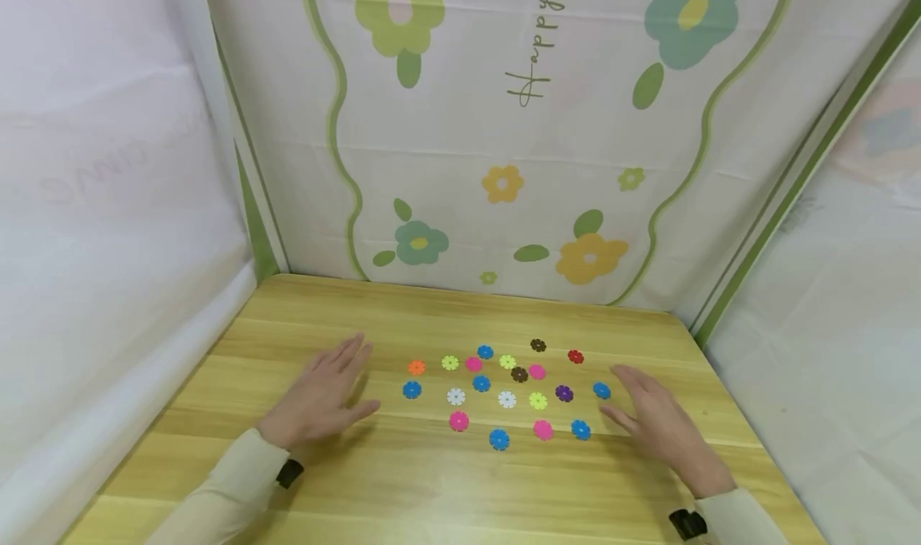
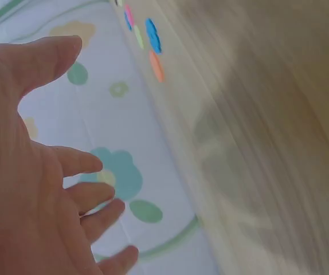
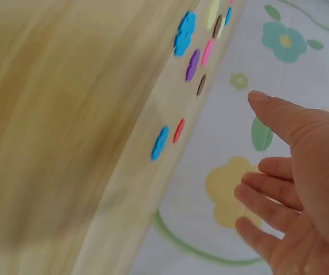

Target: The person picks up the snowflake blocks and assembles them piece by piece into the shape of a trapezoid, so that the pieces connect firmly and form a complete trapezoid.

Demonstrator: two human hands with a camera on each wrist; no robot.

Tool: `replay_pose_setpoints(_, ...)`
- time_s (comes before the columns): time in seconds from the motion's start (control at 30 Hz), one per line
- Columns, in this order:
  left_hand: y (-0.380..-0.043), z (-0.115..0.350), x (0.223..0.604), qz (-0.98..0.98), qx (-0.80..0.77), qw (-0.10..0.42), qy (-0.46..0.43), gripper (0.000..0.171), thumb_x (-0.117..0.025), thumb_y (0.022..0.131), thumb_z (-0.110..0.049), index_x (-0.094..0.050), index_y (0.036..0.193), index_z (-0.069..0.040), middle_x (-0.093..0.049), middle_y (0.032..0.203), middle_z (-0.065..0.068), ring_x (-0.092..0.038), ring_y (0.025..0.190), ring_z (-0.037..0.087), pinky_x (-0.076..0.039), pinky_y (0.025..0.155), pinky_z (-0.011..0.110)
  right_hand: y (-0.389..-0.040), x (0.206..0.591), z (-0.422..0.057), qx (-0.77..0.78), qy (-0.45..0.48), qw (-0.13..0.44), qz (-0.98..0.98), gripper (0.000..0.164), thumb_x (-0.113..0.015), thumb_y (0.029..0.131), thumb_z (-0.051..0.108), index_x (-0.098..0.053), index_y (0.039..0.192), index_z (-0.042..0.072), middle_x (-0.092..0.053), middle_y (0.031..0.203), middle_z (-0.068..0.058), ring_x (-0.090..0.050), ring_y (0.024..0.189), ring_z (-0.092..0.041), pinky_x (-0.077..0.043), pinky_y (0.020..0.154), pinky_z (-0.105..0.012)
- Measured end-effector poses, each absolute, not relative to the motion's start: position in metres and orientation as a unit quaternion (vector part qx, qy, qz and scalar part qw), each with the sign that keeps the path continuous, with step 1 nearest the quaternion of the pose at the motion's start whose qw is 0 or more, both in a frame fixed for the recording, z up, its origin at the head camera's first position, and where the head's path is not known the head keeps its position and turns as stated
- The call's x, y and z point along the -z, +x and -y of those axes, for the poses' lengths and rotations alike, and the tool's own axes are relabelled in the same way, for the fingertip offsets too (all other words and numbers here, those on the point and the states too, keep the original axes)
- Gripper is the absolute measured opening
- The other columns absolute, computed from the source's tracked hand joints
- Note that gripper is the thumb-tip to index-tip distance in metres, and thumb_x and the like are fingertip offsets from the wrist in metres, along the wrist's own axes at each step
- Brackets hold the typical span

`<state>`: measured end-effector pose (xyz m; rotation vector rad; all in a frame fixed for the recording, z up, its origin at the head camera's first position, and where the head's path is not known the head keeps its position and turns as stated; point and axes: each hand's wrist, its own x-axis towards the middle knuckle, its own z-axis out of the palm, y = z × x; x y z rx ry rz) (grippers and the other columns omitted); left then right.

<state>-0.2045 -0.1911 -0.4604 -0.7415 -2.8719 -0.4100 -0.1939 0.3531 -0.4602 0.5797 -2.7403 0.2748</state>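
Small notched plastic discs like flat flowers lie scattered, mostly apart, across the wooden table in the head view. An orange disc and a blue disc are nearest my left hand, which hovers left of the group. Its fingers are spread, with nothing held, as the left wrist view also shows. On the other side, my right hand is held with loosely extended fingers and an empty palm. Its fingertips are close beside a blue disc at the right end. A red disc lies farther back.
Pink, yellow, white, brown, purple and more blue discs fill the middle, including a white disc. A flower-printed cloth hangs at the table's back edge. White cloth walls stand at both sides. Each wrist carries a black band.
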Motion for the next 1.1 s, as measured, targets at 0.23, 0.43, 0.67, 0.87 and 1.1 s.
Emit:
replay_pose_setpoints(0.23,-0.211,0.167,0.457,0.935,0.18,0.043,-0.301,0.084,-0.073,0.1,-0.037,-0.034,0.162,0.004,-0.035,0.169,0.022,-0.04,0.154,0.042,-0.037,0.122,0.06,-0.201,0.459,-0.321,-0.125,0.261,0.156,0.944,0.056,-0.089,0.086,0.022,-0.067,0.131,-0.005,-0.074,0.125,-0.022,-0.071,0.116,-0.041,-0.059,0.097,-0.055)
replay_pose_setpoints(0.43,-0.218,0.137,0.46,0.914,0.231,-0.027,-0.332,0.065,-0.071,0.102,-0.025,-0.046,0.154,0.005,-0.05,0.159,0.023,-0.047,0.149,0.043,-0.042,0.12,0.057,-0.207,0.46,-0.292,-0.138,0.31,0.102,0.935,0.051,-0.089,0.086,0.023,-0.071,0.126,-0.002,-0.076,0.12,-0.015,-0.073,0.109,-0.03,-0.062,0.092,-0.045)
replay_pose_setpoints(0.67,-0.226,0.105,0.47,0.899,0.234,-0.038,-0.369,0.043,-0.073,0.099,-0.018,-0.064,0.137,0.002,-0.069,0.138,0.015,-0.063,0.132,0.033,-0.051,0.112,0.051,-0.213,0.463,-0.255,-0.152,0.363,0.021,0.919,0.049,-0.085,0.09,0.023,-0.07,0.13,0.0,-0.075,0.126,-0.013,-0.072,0.115,-0.029,-0.06,0.098,-0.045)
replay_pose_setpoints(0.87,-0.229,0.082,0.482,0.896,0.204,-0.024,-0.395,0.031,-0.074,0.099,-0.02,-0.072,0.124,-0.002,-0.073,0.122,0.007,-0.066,0.112,0.021,-0.057,0.102,0.038,-0.215,0.466,-0.229,-0.182,0.384,-0.041,0.904,0.045,-0.084,0.092,0.026,-0.072,0.128,0.004,-0.075,0.125,-0.008,-0.071,0.113,-0.022,-0.06,0.097,-0.038)
replay_pose_setpoints(1.1,-0.229,0.063,0.484,0.896,0.175,-0.002,-0.409,0.014,-0.078,0.098,-0.023,-0.072,0.096,-0.01,-0.064,0.092,-0.001,-0.05,0.082,0.008,-0.05,0.078,0.025,-0.217,0.467,-0.216,-0.191,0.4,-0.093,0.892,0.036,-0.083,0.092,0.022,-0.075,0.122,0.004,-0.075,0.116,-0.005,-0.071,0.105,-0.016,-0.061,0.091,-0.027)
